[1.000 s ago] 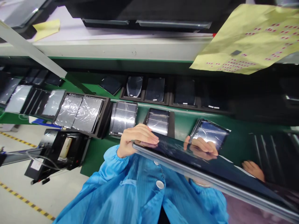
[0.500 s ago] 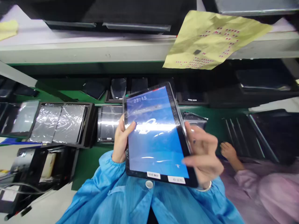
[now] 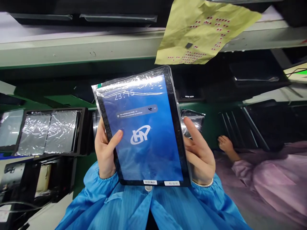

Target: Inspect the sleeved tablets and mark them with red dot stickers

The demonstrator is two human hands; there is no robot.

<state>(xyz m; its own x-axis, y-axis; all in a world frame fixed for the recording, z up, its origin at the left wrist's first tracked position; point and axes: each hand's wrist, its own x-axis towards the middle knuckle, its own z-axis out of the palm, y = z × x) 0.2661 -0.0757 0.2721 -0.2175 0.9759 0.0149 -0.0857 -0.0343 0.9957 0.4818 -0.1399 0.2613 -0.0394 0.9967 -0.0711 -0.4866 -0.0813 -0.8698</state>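
Observation:
A tablet [image 3: 153, 153] with a lit blue screen is held upright in front of my chest. Its screen shows 23:15, a grey notification and a white HY logo; shiny clear film covers the glass, sticking out at the top left corner. My left hand [image 3: 106, 151] grips the left edge, thumb on the front and the other fingers hidden behind. At the right edge is my right hand [image 3: 200, 153], index finger stretched upward and the other fingers bent against the tablet's side, partly hidden. Two white labels sit on the bottom bezel.
Film-wrapped panels [image 3: 61, 131] lie in a black tray on the green bench at left. More wrapped devices [image 3: 193, 123] are behind my right hand. Yellow paper [image 3: 199, 35] hangs from the shelf edge [image 3: 72, 51]. A co-worker's hand [image 3: 225, 143] is at right beside dark panels.
The tablet has come closer and turned, so the screen glare has shifted to its top. My right hand's finger has left the lower screen for the right edge. The view has shifted slightly.

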